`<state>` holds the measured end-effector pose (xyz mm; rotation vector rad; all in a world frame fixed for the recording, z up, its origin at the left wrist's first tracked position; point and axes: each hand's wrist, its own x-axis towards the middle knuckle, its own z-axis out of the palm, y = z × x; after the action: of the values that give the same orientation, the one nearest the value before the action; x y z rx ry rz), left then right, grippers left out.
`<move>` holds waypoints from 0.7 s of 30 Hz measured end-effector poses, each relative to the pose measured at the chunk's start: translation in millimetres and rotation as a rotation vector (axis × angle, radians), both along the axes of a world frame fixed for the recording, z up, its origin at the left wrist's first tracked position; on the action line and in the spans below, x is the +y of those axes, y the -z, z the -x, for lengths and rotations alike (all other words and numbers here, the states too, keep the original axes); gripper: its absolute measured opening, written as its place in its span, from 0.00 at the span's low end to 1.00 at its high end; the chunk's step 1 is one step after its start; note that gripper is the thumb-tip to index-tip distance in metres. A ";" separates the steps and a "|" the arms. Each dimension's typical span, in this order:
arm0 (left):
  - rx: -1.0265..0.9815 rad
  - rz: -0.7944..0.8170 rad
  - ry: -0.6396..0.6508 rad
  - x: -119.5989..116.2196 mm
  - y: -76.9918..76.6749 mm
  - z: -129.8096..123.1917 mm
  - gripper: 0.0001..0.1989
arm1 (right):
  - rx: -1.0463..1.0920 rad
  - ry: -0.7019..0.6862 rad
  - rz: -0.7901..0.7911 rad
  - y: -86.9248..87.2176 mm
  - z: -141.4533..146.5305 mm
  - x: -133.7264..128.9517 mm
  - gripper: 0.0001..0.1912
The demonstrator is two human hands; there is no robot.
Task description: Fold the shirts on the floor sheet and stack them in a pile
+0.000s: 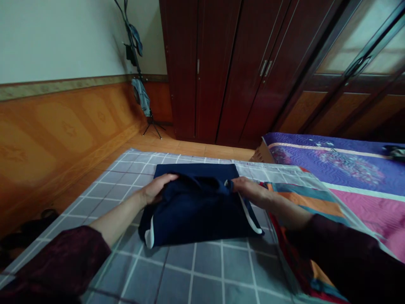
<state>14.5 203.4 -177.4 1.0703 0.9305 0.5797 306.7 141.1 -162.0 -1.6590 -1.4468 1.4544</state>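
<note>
A navy garment with white trim [202,215] lies partly folded on the grey checked cloth [205,270]. Its upper layer is lifted and bunched between my hands, while a flat navy part shows behind. My left hand [158,188] grips the layer's left side, with the fingers partly hidden under the fabric. At the right side, my right hand [245,188] pinches the bunched edge close to the white trim. Which kind of garment it is, I cannot tell.
Striped orange, teal and red fabric [313,202] lies at the right under my right forearm. Beyond it is a purple and pink quilted bed cover [348,164]. A dark red wardrobe [218,76] stands behind, and a coat stand [134,50] with hanging items is at the back left.
</note>
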 end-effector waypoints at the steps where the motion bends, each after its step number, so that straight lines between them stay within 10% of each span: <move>1: -0.007 0.010 -0.019 21.4 2.8 -5.4 0.16 | -0.030 0.040 0.018 4.4 -1.0 20.1 0.08; 8: 0.270 -0.045 -0.209 80.4 41.3 1.9 0.22 | -0.194 0.122 0.166 51.2 -11.7 85.7 0.12; 16: 0.621 -0.401 -0.045 -18.3 61.1 73.3 0.36 | -0.351 0.132 0.098 57.5 -34.9 24.2 0.13; 21: 0.890 -0.612 0.103 -56.9 70.0 70.7 0.16 | -0.388 0.096 0.040 55.0 -38.0 -21.1 0.15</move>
<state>-56.2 146.5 -247.5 1.9973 1.4940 0.2816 344.7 120.1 -217.1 -2.0909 -1.5147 1.1588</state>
